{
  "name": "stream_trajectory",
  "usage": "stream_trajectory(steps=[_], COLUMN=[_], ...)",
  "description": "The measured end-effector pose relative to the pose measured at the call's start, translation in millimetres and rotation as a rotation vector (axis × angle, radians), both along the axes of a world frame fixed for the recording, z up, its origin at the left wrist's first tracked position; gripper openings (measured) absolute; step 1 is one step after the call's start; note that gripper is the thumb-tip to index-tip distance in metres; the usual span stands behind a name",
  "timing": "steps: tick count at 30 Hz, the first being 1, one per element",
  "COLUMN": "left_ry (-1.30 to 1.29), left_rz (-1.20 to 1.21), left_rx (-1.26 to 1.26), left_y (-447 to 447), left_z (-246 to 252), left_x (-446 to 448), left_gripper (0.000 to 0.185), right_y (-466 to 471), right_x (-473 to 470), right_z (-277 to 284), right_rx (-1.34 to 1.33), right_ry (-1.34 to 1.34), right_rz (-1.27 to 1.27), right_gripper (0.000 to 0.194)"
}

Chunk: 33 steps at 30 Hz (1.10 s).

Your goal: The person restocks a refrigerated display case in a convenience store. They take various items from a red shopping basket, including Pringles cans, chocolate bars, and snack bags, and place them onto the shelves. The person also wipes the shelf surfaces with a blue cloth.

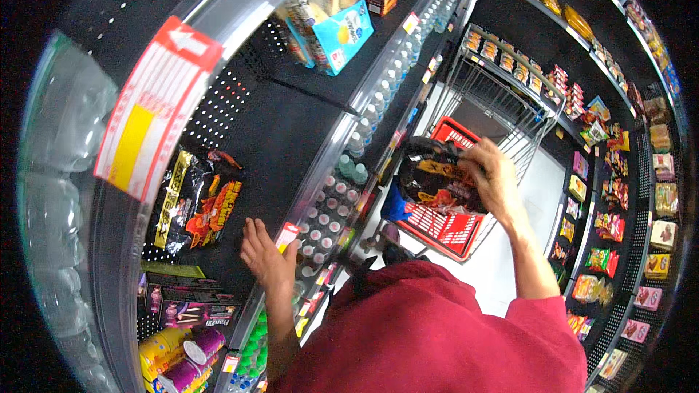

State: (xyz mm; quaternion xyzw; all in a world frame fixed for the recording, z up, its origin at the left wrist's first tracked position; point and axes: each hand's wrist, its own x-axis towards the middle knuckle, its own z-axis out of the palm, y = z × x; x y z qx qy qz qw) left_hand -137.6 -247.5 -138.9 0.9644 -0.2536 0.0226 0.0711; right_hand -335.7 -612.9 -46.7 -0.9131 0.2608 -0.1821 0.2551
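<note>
My left hand is over the front part of a black shelf, holding nothing, its thumb apart from the fingers. Beyond its fingertips, one black snack packet with orange-red print and a gold strip lies against the perforated back panel. My right hand hangs over a red plastic basket, fingers curled at the edge of black packets with orange print. Blur hides whether those fingers grip a packet. The basket sits at the near end of a wire shopping cart.
Clear-topped bottles and dark bottles with pale caps line the lower shelf. Dark boxes and purple-and-yellow tubs stand nearer on the left. A price tag hangs at the upper shelf edge. Snack shelves line the right side.
</note>
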Motion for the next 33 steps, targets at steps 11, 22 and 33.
stream_trajectory(steps=[11, 22, 33], left_ry=[-0.045, -0.026, 0.022], left_rz=[-0.007, -0.012, 0.009], left_rx=[0.027, 0.061, 0.083], left_y=[1.0, 0.6, -2.0], left_z=[-5.1, -1.7, 3.5], left_x=[1.6, 2.4, 0.0], left_gripper=[0.092, 0.093, 0.093], right_y=[-3.6, -5.0, -2.1], right_x=[-93.8, -101.7, -100.4], right_z=[-182.7, -287.5, -380.5], right_rx=[0.32, 0.464, 0.421], right_ry=[0.204, 0.355, 0.531], right_rz=[-0.33, -0.29, -0.238], right_gripper=[0.017, 0.018, 0.019])
